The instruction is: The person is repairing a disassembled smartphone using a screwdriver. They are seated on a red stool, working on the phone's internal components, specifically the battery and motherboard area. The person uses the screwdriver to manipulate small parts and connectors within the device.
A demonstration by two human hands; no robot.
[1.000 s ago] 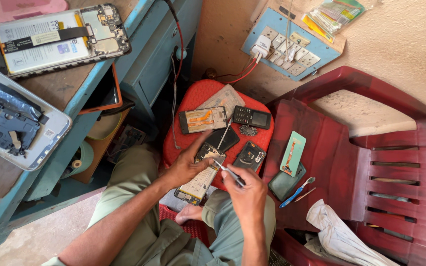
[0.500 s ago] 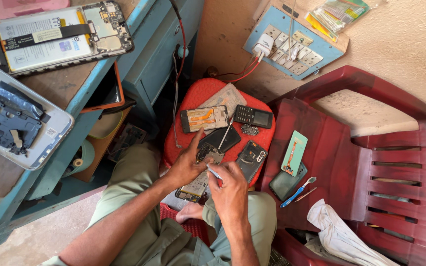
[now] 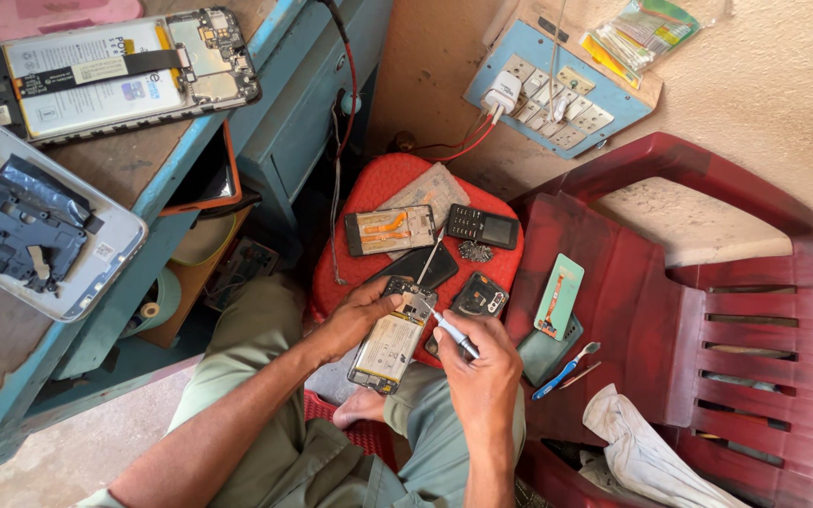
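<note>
Table (image 3: 124, 165) at 10 o'clock: opened large phone (image 3: 115, 71) with white battery showing, below it a white tray (image 3: 110, 259) of dark plastic parts. Red stool (image 3: 369, 193) at centre carries a keypad phone (image 3: 482, 227), a board with orange flex (image 3: 390, 230), a black back cover (image 3: 480, 297). Blue switchboard (image 3: 557, 89) at 1 o'clock, white charger (image 3: 502, 94) plugged in. Red plastic chair (image 3: 736, 310) at 3 o'clock holds a green packet (image 3: 559, 295), blue toothbrush (image 3: 565, 370), white cloth (image 3: 642, 452).
</note>
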